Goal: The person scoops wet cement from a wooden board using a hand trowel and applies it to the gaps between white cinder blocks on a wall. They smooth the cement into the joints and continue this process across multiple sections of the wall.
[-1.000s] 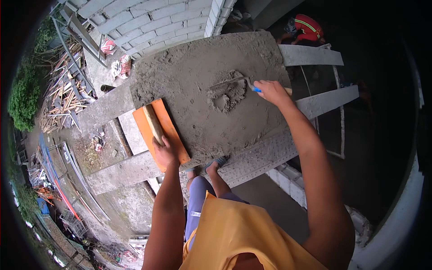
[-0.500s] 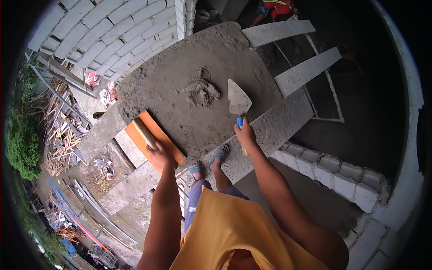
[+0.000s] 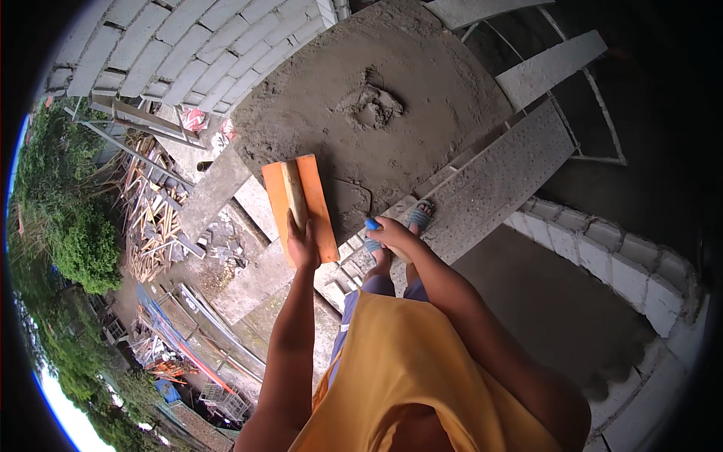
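My left hand (image 3: 303,245) is closed round the wooden handle of an orange plastering float (image 3: 324,215), whose board lies across the near left edge of the wet mortar surface (image 3: 444,83). In my right hand (image 3: 394,235) is a pointing trowel (image 3: 350,198) with a blue collar. Its grey blade points to the left, low at the mortar just right of the float, and is hard to tell from the mortar; I cannot tell how firmly they touch. A rough lump of mortar (image 3: 373,108) rises from the middle of the surface.
My slippered feet stand at the near edge, by a grey speckled plank (image 3: 504,177) running off right. Pale boards (image 3: 553,68) rest on a metal frame. A block wall (image 3: 203,64) rises behind left; a low block wall (image 3: 595,252) lies right. Scrap wood (image 3: 154,233) lies below left.
My right hand has brought the trowel left and nearer, its blade turning from pointing away to pointing left beside the float. The float is now more upright in view. The view has shifted left.
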### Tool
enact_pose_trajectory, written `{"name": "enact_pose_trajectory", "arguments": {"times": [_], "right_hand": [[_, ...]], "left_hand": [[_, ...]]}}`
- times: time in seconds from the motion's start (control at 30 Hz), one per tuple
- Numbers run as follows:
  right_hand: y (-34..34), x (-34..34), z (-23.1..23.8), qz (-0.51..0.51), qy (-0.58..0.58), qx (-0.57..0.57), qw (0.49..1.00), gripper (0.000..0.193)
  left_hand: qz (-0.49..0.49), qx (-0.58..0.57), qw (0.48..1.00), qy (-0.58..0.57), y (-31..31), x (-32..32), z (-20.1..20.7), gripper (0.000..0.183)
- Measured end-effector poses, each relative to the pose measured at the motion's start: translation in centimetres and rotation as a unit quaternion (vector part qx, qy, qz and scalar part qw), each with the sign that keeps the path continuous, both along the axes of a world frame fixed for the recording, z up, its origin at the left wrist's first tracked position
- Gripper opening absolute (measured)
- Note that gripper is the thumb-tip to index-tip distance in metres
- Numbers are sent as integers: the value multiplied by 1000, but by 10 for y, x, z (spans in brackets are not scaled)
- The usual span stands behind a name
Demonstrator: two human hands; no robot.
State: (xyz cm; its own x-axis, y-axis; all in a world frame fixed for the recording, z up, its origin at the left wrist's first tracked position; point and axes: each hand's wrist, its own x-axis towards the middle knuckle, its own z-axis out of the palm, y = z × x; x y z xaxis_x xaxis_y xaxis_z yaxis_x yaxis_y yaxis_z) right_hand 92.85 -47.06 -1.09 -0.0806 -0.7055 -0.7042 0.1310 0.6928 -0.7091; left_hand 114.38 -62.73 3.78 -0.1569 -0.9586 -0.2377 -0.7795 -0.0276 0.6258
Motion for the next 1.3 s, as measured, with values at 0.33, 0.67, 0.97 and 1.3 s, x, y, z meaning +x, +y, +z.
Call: {"name": "enact_pose_trajectory", "arguments": {"times": [0.33,0.67,0.97,1.3], "right_hand": [[28,-44,21,1,285,-86,955,49],[386,-35,105,-227,333,299,865,46],[530,183,110,-330,64,507,793,32],[513,-46,103,-497,304,238,777,38]], "left_hand": [[-265,59,951,-151,-26,9,-29,64],[-289,-46,880,-375,13,10,-10,77],[-410,-41,846,-339,72,-31,37,83],[-357,-48,885,-294,101,-99,91,83]]}}
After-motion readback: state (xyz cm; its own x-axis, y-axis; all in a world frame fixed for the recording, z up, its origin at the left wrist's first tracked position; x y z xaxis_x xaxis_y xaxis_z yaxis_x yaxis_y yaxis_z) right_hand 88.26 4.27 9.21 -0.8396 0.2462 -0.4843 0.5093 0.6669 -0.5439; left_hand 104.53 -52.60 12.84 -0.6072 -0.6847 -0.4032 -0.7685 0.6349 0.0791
